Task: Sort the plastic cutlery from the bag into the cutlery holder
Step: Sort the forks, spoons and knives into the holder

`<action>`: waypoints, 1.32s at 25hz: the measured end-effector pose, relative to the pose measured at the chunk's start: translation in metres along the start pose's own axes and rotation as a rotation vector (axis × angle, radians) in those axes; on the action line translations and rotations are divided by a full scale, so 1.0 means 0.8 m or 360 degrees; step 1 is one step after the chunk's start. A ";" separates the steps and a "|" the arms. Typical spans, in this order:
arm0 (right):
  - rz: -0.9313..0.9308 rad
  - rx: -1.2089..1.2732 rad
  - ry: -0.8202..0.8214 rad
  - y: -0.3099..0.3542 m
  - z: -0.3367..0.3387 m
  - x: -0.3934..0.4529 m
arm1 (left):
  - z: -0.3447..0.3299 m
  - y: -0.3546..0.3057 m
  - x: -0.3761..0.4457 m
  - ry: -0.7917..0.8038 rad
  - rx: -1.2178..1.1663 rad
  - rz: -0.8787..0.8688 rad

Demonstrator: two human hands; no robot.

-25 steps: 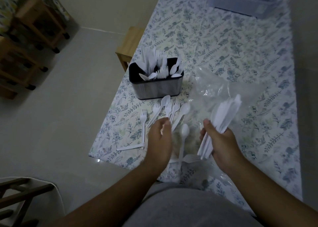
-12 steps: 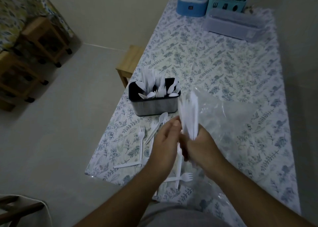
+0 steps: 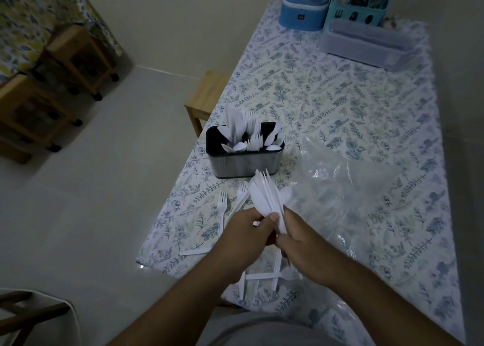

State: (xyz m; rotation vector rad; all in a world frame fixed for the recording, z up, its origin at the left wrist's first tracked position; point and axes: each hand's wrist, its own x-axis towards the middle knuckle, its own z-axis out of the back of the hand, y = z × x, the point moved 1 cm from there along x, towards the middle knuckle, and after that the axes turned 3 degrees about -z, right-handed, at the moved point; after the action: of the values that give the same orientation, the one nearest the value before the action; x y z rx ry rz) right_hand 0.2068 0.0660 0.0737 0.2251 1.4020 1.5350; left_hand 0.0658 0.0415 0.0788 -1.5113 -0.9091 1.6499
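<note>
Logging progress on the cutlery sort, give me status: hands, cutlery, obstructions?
Left hand and right hand both grip a bundle of white knives. Holder partly filled. Loose forks on table, empty bag beside; path open.

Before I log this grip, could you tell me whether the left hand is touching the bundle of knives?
Touching: the head view shows the left hand with its thumb pressed against the bundle of knives.

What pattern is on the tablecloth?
The tablecloth is white with blue-green leaf and flower sprigs, clearest in the head view.
</note>
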 end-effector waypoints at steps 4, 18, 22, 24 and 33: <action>-0.0093 0.0192 -0.0072 0.000 -0.004 0.000 | 0.009 -0.001 -0.005 0.0081 -0.0110 -0.0037; 0.0896 -0.0503 -0.0341 0.239 0.027 0.116 | 0.185 -0.165 0.030 -0.0511 0.0886 -0.1196; 0.0813 -0.0580 -0.0361 0.235 0.023 0.166 | 0.208 -0.144 0.084 -0.0463 0.0795 -0.1295; 0.0684 -0.0636 -0.0410 0.217 0.018 0.178 | 0.208 -0.121 0.103 -0.0429 0.0798 -0.1349; 0.0403 -0.0614 -0.0607 0.186 0.003 0.176 | 0.196 -0.074 0.132 -0.0343 0.0823 -0.1284</action>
State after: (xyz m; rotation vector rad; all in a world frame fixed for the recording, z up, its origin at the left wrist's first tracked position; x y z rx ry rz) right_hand 0.0619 0.1987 0.1327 0.4428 0.7837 1.8221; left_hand -0.0947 0.1573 0.0882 -0.5078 -0.9355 1.2925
